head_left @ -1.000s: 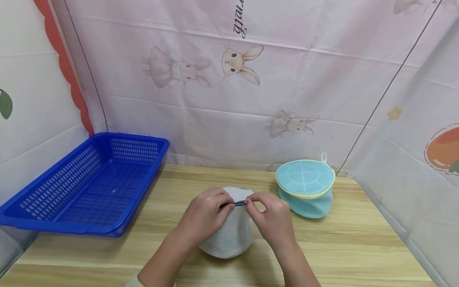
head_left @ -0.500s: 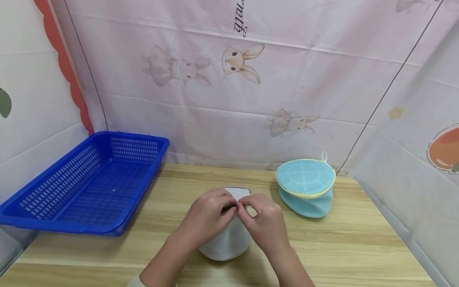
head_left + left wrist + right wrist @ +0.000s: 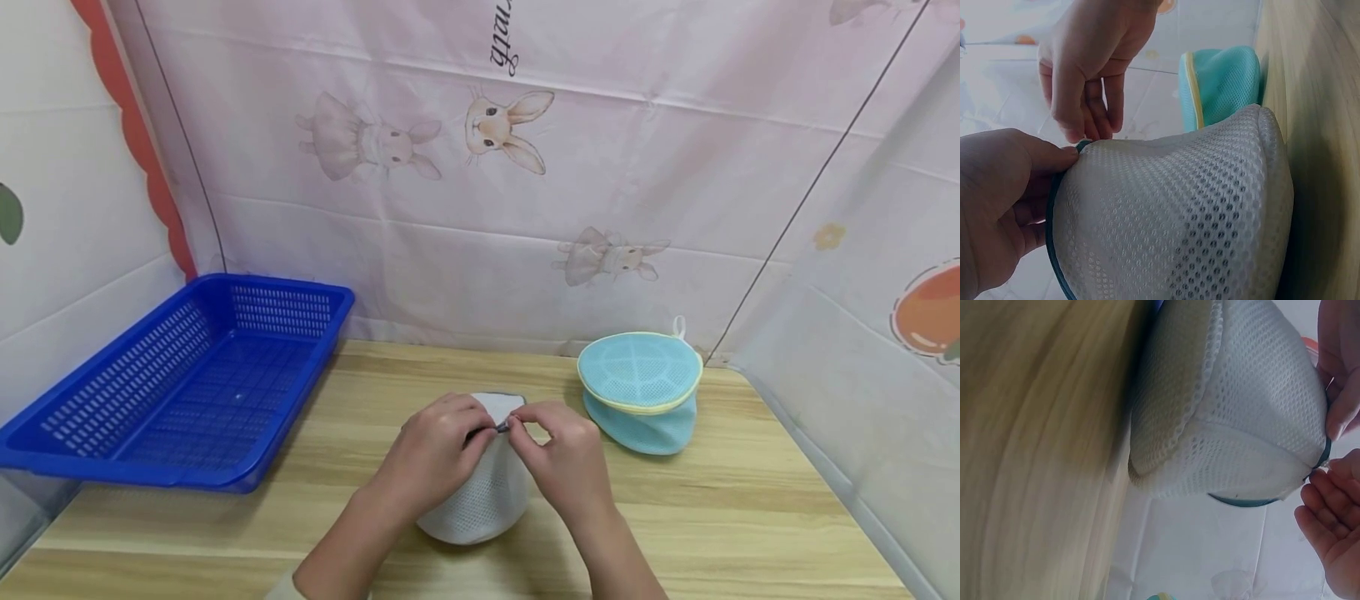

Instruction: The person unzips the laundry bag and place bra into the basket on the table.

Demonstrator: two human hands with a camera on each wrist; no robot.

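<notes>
A white mesh laundry bag (image 3: 483, 504) with a dark trimmed edge stands on the wooden table between my hands. My left hand (image 3: 435, 454) pinches that dark edge between thumb and fingers, as the left wrist view also shows. Close to it, the right hand (image 3: 566, 454) pinches a small spot on the same edge with thumb and forefinger. In the right wrist view the fingertips of the right hand (image 3: 1341, 531) meet the end of the dark trim (image 3: 1319, 461). Whether they hold a zipper pull is too small to tell.
A turquoise mesh bag (image 3: 637, 371) with yellow trim and a white loop stands at the back right. To the left lies a blue plastic basket (image 3: 300, 392) with slotted walls. A rabbit-printed cloth (image 3: 450, 250) hangs behind the wooden table (image 3: 750, 500).
My right hand moved left along the bag's edge until it met the left hand, then drew back a little to the right. The left hand shifted slightly right and kept its pinch.
</notes>
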